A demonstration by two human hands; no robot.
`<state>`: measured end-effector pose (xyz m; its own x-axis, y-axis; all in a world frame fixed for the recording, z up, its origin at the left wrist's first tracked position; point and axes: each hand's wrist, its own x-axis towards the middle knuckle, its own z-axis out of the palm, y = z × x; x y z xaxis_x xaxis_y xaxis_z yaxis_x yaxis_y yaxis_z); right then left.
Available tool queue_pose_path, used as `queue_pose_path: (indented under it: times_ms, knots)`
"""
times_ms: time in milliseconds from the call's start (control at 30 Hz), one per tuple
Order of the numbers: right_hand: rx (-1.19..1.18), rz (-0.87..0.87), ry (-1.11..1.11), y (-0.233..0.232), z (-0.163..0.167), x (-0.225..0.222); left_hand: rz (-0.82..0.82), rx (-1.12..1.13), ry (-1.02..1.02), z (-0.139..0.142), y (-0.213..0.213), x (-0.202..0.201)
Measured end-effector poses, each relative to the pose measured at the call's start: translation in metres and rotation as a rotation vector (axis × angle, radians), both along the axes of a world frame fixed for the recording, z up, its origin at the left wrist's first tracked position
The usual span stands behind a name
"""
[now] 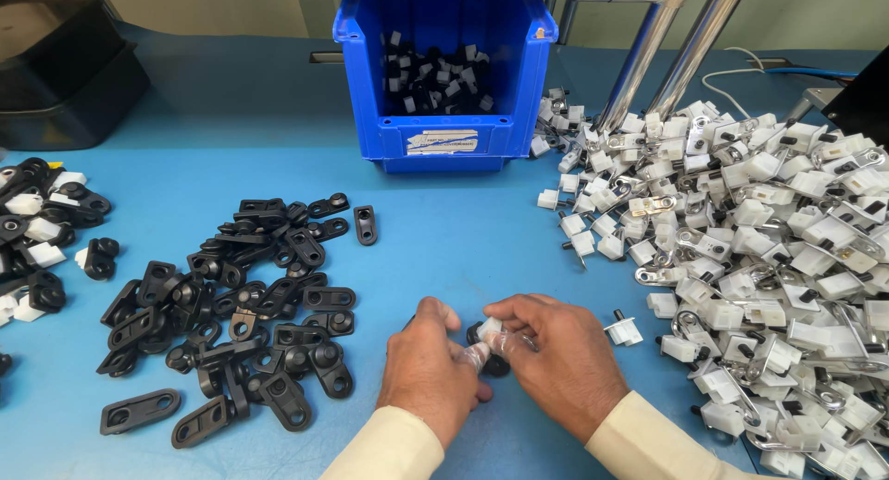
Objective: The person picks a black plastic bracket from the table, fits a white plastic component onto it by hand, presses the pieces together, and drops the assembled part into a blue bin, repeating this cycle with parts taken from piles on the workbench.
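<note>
Left hand [428, 364] and right hand [556, 350]: together pinching one small white plastic clip [489, 329] against a black bracket [491, 361], near the blue worktop's [444, 221] front edge. Black bracket pile [250, 313] left; white clip pile [759, 258] right; blue bin [444, 73] at rear.

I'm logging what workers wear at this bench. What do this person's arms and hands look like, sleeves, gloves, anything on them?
Both forearms are covered by long cream-coloured sleeves that end at the wrists. The left hand and right hand are mostly bare, with no full gloves, rings or watch in view. Some fingers appear to wear thin, clear, glossy fingertip covers. Nothing printed or marked shows on the sleeves.
</note>
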<state>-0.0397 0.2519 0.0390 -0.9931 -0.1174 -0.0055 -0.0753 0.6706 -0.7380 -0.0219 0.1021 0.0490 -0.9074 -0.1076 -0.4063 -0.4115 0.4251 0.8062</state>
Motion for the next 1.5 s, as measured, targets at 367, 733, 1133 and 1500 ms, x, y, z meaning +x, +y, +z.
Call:
queue_pose_path:
  times_ms: [367, 733, 1133, 1500]
  knots:
    - [-0.536, -0.225, -0.360, 0.007, -0.017, -0.007, -0.081, -0.129, 0.347, -0.014, 0.006, 0.013]
    - [-0.608, -0.249, -0.355, -0.005, -0.011, 0.010, 0.057, 0.095, 0.165, -0.021, 0.005, 0.014]
    - [-0.749, -0.260, -0.733, 0.012, -0.008, 0.006, 0.084, 0.550, 0.007, -0.029, -0.011, 0.008]
    - [-0.623, -0.226, -0.689, 0.013, -0.017, -0.001, -0.003, 0.456, 0.047, -0.039, -0.011, 0.002]
